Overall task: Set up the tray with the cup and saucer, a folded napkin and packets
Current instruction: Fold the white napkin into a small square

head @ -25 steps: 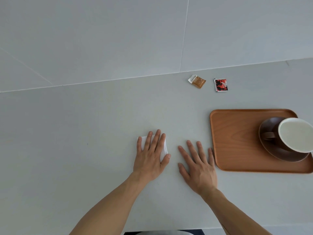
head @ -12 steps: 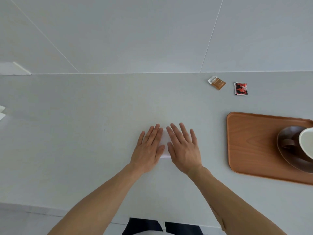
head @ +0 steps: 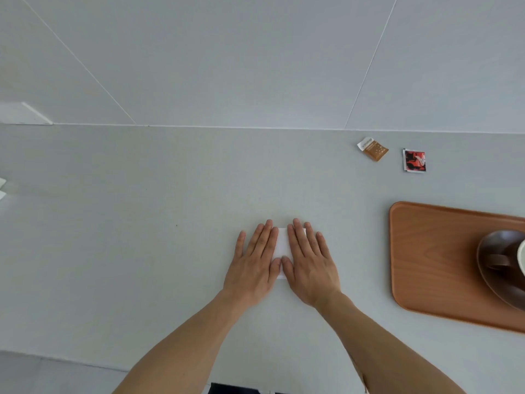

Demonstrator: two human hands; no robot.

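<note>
A small white folded napkin (head: 282, 243) lies flat on the grey counter, mostly covered by both my hands. My left hand (head: 255, 263) and my right hand (head: 309, 263) press on it palm down, fingers stretched, thumbs touching. A wooden tray (head: 431, 260) sits to the right. On it stands a dark brown saucer (head: 494, 277) with a cup (head: 521, 257), both cut off by the frame edge. A brown packet (head: 372, 149) and a red packet (head: 414, 160) lie on the counter beyond the tray.
The grey counter (head: 142, 237) meets a pale tiled wall (head: 255, 66) at the back. White objects show at the far left edge (head: 2, 189) and a white block (head: 22, 115) sits by the wall. The counter's front edge (head: 71, 362) runs near my arms.
My right hand has slid left onto the napkin beside the left hand. Since half a second ago the hands have barely shifted. The view has turned left, pushing the tray toward the right edge.
</note>
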